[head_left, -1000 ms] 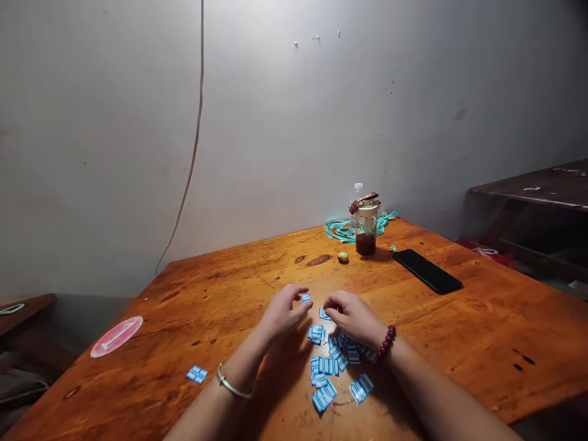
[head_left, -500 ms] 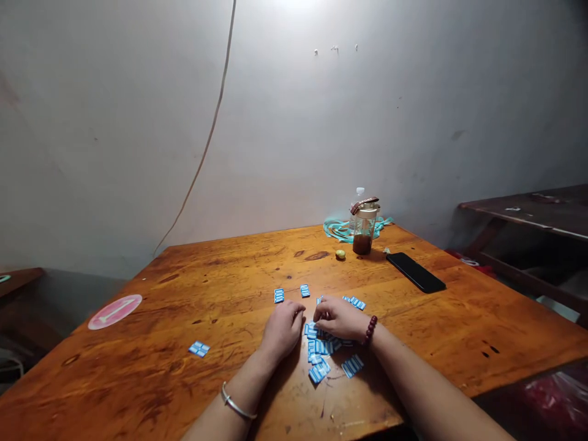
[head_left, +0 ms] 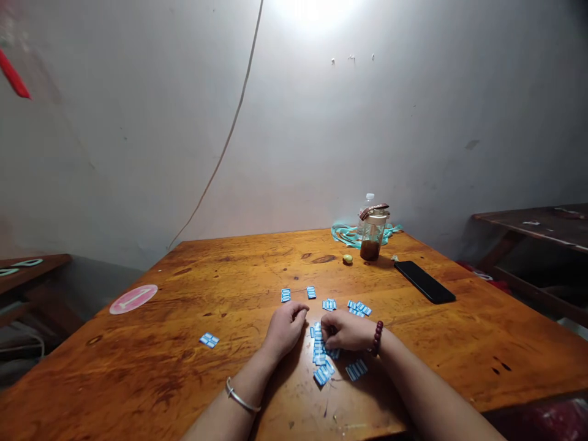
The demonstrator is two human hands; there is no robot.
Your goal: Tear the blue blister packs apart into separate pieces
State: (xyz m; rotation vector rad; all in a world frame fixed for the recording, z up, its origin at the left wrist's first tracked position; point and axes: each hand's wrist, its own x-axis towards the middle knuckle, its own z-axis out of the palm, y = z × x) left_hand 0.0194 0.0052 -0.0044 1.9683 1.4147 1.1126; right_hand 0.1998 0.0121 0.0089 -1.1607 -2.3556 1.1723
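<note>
Grey wall (head_left: 298,135), bright glare at 12 o'clock, cord (head_left: 234,119) hanging at 11. Wooden desk (head_left: 248,269) below. All clock positions are from the main pile.

Main pile (head_left: 318,352) of small blue-and-white pieces, overlapping, near the desk's front edge, between and just below the two hands. Separate pieces: far-left piece (head_left: 209,340) at 9 o'clock, upper-left piece (head_left: 285,295) at 11, upper piece (head_left: 311,293) at 12, small group (head_left: 329,304) between 12 and 1, loose cluster (head_left: 359,308) between 1 and 2, lower-right piece (head_left: 357,369) at 4.

Left hand (head_left: 285,329), silver bangle (head_left: 241,398) on wrist, rests just beside the pile at 10; fingers curled in, can't tell if anything's inside. Right hand (head_left: 346,329), beaded bracelet (head_left: 378,339) on wrist, is over the pile's right side; fingers bent down at the pieces, grasp hidden, can't tell.

Cup (head_left: 373,236) with dark liquid at 1, clear bottle (head_left: 370,197) behind it, teal ribbon (head_left: 342,235) around both. Small yellowish item (head_left: 348,260) left of cup. Black phone (head_left: 425,282) lies flat at 2. Pink round sticker (head_left: 133,299) between 9 and 10.
</note>
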